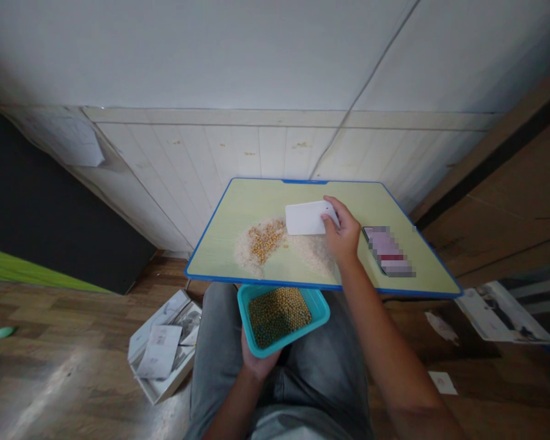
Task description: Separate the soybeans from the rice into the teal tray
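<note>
Now right hand [343, 235] grips card [305, 219]; left hand [256, 360] holds tray [282, 318].

one table [238, 208], one scraper [305, 219], one tub [244, 304], one phone [388, 250]

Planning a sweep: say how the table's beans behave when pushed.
The beans look small and round, so they would likely roll and scatter. Lying amid rice, they probably drag grains along. They seem light; the card should shift them.

Left hand [256, 363] mostly under teal tray [244, 311], phone [388, 250] screen pixelated
</note>
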Tool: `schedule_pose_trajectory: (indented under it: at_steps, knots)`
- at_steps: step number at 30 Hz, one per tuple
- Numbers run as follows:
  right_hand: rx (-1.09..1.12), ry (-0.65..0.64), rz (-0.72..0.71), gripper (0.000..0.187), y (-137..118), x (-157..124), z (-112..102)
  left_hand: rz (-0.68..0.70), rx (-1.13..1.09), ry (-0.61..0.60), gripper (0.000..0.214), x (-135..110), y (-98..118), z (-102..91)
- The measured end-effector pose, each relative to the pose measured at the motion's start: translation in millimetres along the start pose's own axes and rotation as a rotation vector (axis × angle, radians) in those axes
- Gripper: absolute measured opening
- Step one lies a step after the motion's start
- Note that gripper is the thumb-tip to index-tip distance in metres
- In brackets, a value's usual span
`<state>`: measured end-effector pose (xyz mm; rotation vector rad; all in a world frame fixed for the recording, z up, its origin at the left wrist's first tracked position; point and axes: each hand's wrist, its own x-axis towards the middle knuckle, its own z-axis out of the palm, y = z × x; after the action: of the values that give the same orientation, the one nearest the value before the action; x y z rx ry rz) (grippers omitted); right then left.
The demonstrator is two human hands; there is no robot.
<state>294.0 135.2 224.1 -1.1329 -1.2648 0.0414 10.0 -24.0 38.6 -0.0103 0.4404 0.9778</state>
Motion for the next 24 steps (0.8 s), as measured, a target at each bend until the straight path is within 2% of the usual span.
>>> schedule_pose_trajectory:
  at_steps: [4, 12, 19, 24]
  knots:
    - [0.041, -0.058, 0.026, 0.04, -0.3, -1.9, 2.9, -0.002, 0.027, 0.094, 0.054, -2.8, 0.4, 15.1]
    - [0.098, -0.126, 0.061, 0.036, -1.0, -5.7, 5.7, 0.016, -0.005, 0.292, 0.061, -8.6, 2.3, 44.8]
    - [0.088, -0.041, 0.074, 0.037, -2.7, -4.6, 4.5, 0.013, 0.024, 0.321, 0.062, -13.7, 3.1, 62.5]
    - [0.095, -0.117, 0.059, 0.036, -2.6, -5.3, 4.4, 0.012, 0.063, 0.302, 0.06, -12.7, 3.8, 58.4]
